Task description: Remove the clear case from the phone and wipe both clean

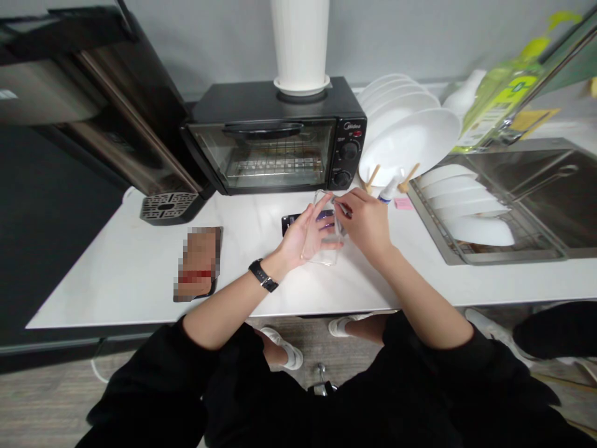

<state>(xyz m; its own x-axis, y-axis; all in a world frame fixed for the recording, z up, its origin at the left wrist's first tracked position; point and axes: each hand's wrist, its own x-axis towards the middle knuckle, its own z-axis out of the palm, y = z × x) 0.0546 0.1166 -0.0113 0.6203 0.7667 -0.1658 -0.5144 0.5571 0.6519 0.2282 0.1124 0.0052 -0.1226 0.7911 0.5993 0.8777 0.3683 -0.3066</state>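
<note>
A clear phone case (326,257) rests against my left hand (303,236), its fingers spread behind the see-through plastic and the thumb along its edge. My right hand (366,221) is closed in a pinch at the case's right side. Something small and greyish shows at those fingertips, too unclear to name. Below my left hand a dark phone (288,222) lies on the white counter (252,249), partly covered by the hand and case. Just beyond my right hand stands a small white bottle with a blue band (388,191).
A black toaster oven (280,140) stands at the back, with a white pot (301,43) on top. Left are a dispenser's drip tray (168,207) and a blurred-out phone-shaped object (198,264). White plates (410,137) and a sink (541,180) are on the right.
</note>
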